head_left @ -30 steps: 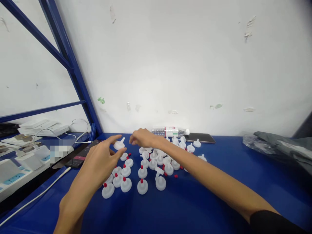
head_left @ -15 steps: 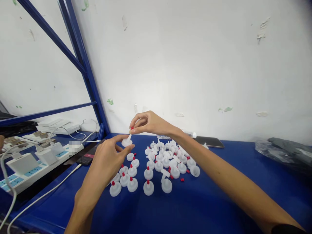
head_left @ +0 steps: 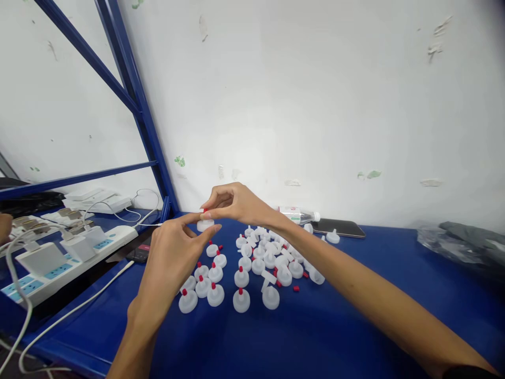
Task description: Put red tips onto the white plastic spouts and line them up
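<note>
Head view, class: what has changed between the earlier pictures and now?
The right hand has moved left, over the white cap, and now pinches a red tip at its top. The left hand still holds that cap; the front red-tipped caps stand where they were.

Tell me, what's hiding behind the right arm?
Beyond the right arm, a clear plastic bottle lies on its side, near a dark smartphone and a white nozzle cap. The arm covers the bottle's bottom end; anything else it hides can't be seen.
</note>
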### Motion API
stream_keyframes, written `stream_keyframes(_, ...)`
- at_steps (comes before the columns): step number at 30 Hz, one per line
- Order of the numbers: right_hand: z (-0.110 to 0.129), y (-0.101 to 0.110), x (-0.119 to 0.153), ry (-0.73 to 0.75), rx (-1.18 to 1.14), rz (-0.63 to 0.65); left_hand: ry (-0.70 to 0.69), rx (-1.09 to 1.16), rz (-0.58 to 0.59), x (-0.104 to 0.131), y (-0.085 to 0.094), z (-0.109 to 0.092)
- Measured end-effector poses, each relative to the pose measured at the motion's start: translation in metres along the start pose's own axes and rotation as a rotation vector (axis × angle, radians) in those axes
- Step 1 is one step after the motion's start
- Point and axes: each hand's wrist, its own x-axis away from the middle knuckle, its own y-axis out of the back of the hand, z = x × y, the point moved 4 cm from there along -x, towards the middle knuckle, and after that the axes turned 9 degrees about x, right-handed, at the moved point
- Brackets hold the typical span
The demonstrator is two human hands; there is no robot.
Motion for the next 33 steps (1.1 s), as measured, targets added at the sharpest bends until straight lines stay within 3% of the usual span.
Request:
stream_keyframes(5, -0.020, -0.015, -0.003, -0.032, 0.193, -0.031, 0.058, -0.087, 0.026, -0.003, 0.017, 0.007)
stream_keyframes(11, -0.055, -0.063, -0.013, -0.091, 0.439, 0.088, 0.102, -0.056, -0.138, -0.003, 0.057, 0.020)
stream_keyframes(14, -0.067, -0.082, -0.015, -0.113, 0.570, 0.169, 0.095, -0.021, -0.151, -0.002, 0.061, 0.024)
stream_keyframes(17, -0.071, -0.090, -0.014, -0.127, 0.644, 0.207, 0.094, -0.003, -0.141, 0.000, 0.058, 0.023)
stream_keyframes(27, -0.070, -0.084, -0.011, -0.187, 0.668, 0.214, 0.113, -0.014, -0.096, 0.001, 0.051, 0.014)
stream_keyframes(29, -0.064, -0.071, -0.012, -0.192, 0.684, 0.180, 0.108, -0.009, -0.093, 0.001, 0.051, 0.013)
stream_keyframes(33, -0.048, -0.025, -0.011, -0.270, 0.794, 0.080, 0.093, -0.018, -0.088, 0.002, 0.049, 0.010)
